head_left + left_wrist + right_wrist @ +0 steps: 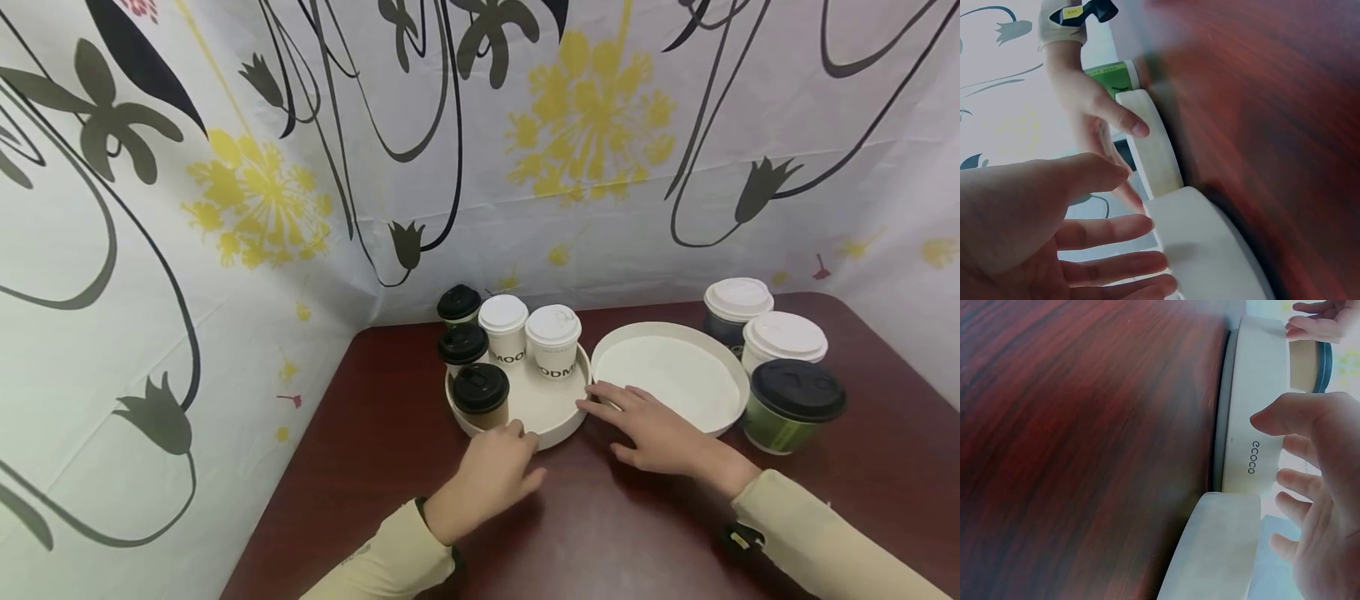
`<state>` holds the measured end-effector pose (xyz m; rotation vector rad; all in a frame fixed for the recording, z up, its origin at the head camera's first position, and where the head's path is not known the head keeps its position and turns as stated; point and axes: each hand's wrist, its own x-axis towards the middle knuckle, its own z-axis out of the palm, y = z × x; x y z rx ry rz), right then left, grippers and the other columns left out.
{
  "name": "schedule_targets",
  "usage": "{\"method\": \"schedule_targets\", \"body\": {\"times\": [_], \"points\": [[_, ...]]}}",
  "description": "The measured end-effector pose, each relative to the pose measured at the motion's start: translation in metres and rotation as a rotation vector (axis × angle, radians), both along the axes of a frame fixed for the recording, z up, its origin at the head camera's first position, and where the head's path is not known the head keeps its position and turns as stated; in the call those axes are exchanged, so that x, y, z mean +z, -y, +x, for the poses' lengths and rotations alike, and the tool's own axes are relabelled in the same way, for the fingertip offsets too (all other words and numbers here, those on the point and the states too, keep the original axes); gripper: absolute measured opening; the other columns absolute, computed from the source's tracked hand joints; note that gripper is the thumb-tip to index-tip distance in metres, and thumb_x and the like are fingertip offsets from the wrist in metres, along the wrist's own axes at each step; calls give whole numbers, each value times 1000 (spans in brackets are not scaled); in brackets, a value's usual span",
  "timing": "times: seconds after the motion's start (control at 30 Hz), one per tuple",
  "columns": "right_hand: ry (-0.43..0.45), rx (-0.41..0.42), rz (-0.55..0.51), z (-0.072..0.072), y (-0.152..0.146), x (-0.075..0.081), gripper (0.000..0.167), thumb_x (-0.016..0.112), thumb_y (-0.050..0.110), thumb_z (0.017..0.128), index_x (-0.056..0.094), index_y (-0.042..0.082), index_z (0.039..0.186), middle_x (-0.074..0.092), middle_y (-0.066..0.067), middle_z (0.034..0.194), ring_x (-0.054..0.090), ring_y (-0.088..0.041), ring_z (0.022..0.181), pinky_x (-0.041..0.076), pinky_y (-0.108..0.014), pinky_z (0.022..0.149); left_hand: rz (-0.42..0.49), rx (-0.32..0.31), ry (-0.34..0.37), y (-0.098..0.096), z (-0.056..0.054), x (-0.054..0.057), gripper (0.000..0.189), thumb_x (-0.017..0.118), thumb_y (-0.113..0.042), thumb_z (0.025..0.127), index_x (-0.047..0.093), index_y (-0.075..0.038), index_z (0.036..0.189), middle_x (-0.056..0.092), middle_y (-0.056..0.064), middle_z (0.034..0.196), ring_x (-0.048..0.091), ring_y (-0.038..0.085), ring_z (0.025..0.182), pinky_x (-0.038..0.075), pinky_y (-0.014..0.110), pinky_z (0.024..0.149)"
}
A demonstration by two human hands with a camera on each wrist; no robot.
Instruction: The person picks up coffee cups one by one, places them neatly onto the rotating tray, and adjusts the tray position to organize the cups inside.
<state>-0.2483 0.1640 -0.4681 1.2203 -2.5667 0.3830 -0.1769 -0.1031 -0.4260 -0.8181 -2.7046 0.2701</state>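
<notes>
A round white tray point(538, 408) on the left of the table bears several lidded paper cups. At its front rim, my left hand point(491, 471) touches the edge with extended fingers, just before a brown cup with a black lid point(482, 398). My right hand point(660, 429) reaches to the same tray's right side, fingers spread around the rim where a second round tray point(675, 379) meets it. From the right wrist, the left tray's wall point(1257, 412) shows small lettering beside the thumb. Two white cups point(555, 343) and two more black-lidded cups point(462, 346) stand farther back.
Right of the second tray stand a large green cup with a black lid point(791, 408) and two white-lidded cups point(783, 337). The dark red wooden table point(360, 467) ends against a patterned cloth point(480, 167) behind and at the sides.
</notes>
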Motion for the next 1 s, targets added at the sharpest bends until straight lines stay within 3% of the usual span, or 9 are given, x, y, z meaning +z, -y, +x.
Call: {"method": "schedule_targets", "body": {"times": [0.17,0.63,1.0], "points": [[1,19,-10,1,2,0,71,78,15,74,55,15,141,52,-15,146,49,-33,136,41,-60,107,-6,5,2,4,-3,3,32,72,-51,82,68,-19,81,59,-2,72,58,14,57,42,27,44],[-8,53,-14,1,10,3,66,77,15,74,57,16,138,57,-11,140,55,-30,130,41,-57,107,42,34,179,17,-11,16,30,71,-45,83,63,-18,73,58,-2,71,58,18,58,39,28,46],[11,67,-19,4,14,0,68,77,17,76,55,16,140,56,-10,140,54,-31,130,45,-53,105,69,60,358,24,-19,29,26,69,-45,88,70,-18,88,68,-5,80,64,14,68,45,26,52]]}}
